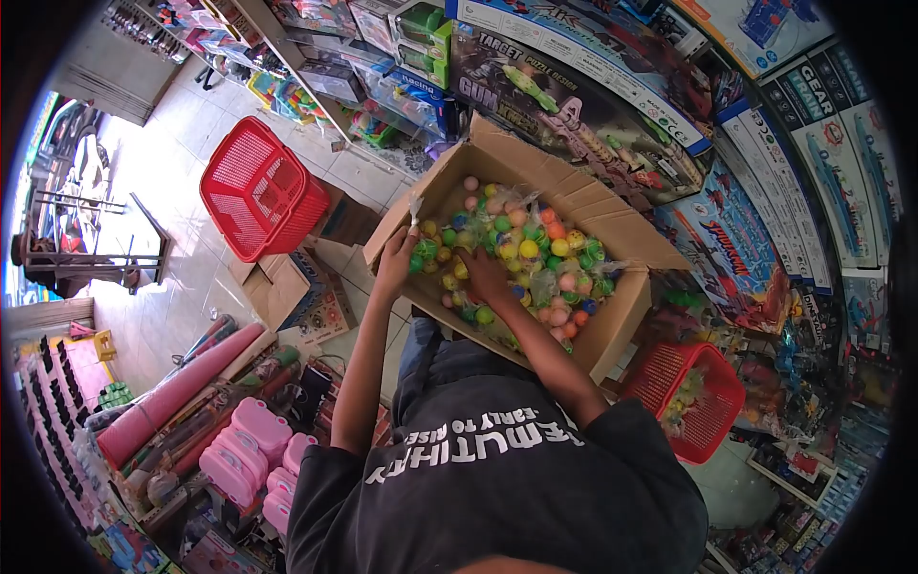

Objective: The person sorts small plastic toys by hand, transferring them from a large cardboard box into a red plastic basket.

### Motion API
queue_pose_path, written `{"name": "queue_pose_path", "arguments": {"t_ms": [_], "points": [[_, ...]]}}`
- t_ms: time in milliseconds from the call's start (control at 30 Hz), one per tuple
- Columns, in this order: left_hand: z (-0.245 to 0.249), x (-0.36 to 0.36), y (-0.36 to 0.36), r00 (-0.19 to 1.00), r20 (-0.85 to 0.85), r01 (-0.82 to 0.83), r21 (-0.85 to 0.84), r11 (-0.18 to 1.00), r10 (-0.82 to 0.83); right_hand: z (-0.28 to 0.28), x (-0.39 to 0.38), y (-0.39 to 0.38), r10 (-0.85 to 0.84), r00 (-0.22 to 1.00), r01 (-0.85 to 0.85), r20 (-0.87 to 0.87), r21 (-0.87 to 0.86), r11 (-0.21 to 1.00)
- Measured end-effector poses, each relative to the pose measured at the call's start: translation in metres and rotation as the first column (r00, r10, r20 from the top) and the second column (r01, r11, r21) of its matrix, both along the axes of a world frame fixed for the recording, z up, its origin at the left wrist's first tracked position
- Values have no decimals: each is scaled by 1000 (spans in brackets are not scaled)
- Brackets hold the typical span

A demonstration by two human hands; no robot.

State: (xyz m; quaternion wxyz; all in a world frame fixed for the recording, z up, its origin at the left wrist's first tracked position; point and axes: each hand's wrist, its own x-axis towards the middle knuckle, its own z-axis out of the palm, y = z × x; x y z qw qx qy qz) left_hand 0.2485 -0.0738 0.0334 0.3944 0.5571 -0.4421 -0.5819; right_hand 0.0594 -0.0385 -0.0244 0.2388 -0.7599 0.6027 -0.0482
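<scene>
Inside cardboard box, right hand among balls, left hand at edge

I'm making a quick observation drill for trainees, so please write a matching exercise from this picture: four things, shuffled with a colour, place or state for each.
1. Right hand
2. Cardboard box
3. T-shirt
4. Plastic cases

a. dark, with white lettering
b. pink
c. in among the balls
d. open at the top

Right pairs: 1-c, 2-d, 3-a, 4-b
</scene>
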Motion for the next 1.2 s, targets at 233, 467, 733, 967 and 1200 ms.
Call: {"name": "queue_pose_path", "arguments": {"t_ms": [233, 467, 733, 967, 1200], "points": [[-10, 2, 2, 992, 63, 116, -39, 993, -113, -3, -11, -4, 44, 994, -46, 101, 17, 999], [-9, -4, 0, 997, -45, 66, 25, 997, -65, 7, -24, -3, -242, 826, 30, 509, 389, 921], [27, -5, 6, 973, -89, 207, -73, 976, -213, 51, -32, 23, -723, 53, -54, 689, 725, 687], [25, -9, 3, 759, 10, 646, -135, 751, -651, 56, -28, 40, -646, 2, 55, 764, 645, 762], [37, -17, 19, 743, 123, 669, -129, 732, -658, 120, -16, 75, -487, 187, 219, 853, 447, 867]]}}
